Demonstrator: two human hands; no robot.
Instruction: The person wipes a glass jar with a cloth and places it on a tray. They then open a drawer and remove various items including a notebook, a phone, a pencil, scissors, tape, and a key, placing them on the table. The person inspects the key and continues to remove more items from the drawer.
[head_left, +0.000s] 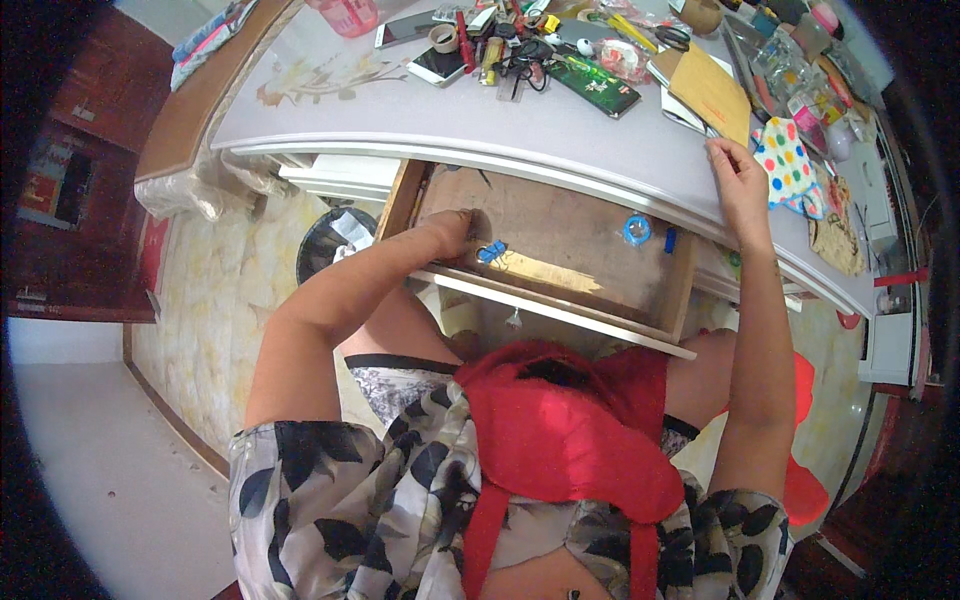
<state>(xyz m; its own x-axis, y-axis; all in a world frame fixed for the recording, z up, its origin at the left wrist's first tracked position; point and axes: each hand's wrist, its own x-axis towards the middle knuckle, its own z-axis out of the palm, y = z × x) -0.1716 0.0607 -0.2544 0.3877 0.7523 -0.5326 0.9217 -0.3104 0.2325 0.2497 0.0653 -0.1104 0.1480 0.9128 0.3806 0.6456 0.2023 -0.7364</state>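
Note:
My left hand (450, 232) is inside the open wooden drawer (679, 295), its fingers curled near the bottom; whatever they may hold is hidden. Beside it are a blue binder clip (491, 252) and a pale wooden strip (560, 276); farther right are a blue tape roll (637, 229) and a small blue piece (669, 242). My right hand (736, 180) is closed at the desk's right, just below a yellow envelope (710, 90) on white papers, fingertips on a small thin item I cannot make out. A polka-dot cloth (785, 160) lies next to it.
The white desk (330, 105) holds phones (437, 65), several small tools, scissors (671, 36), a pink container (342, 14) and plastic bottles (785, 70). A black bin (317, 250) stands left below. My thighs and a red cloth (560, 430) are under the drawer.

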